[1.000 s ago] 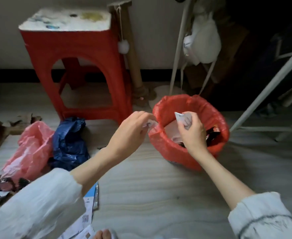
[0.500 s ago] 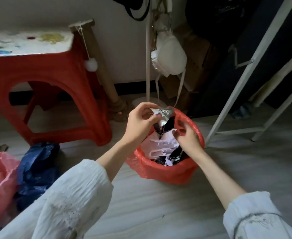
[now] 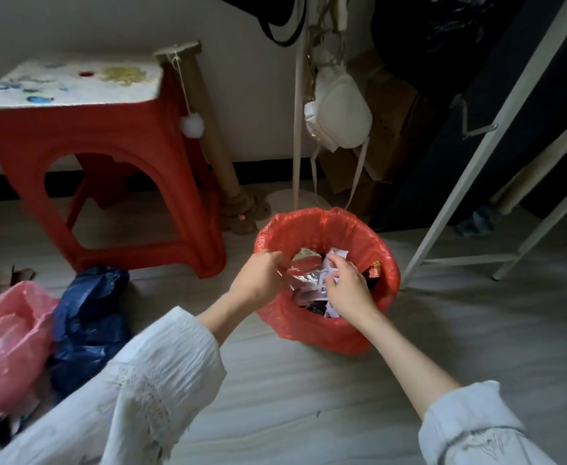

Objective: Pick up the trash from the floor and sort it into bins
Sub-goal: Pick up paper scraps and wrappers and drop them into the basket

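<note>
head view: at centre frame, a red-lined bin (image 3: pixel 325 283) is seen on the floor (image 3: pixel 308 397). the left hand (image 3: pixel 258 280), lowered to the near rim since half a second ago, pinches a silvery wrapper (image 3: pixel 300 280). the right hand (image 3: pixel 347 290), fingers curled, holds white paper (image 3: pixel 330 271) inside. both pieces seem nearly binned; pink and blue bags (image 3: pixel 84 323) remain at lower left.

pale wood-grain floor (image 3: pixel 308 397), red-lined bin (image 3: pixel 325 333) standing on it near centre, red stool (image 3: pixel 107 135) behind-left, pink bag (image 3: pixel 10 344) and dark blue bag (image 3: pixel 87 317) crumpled at left — touching each other, white rack legs (image 3: pixel 476 260) at right
</note>
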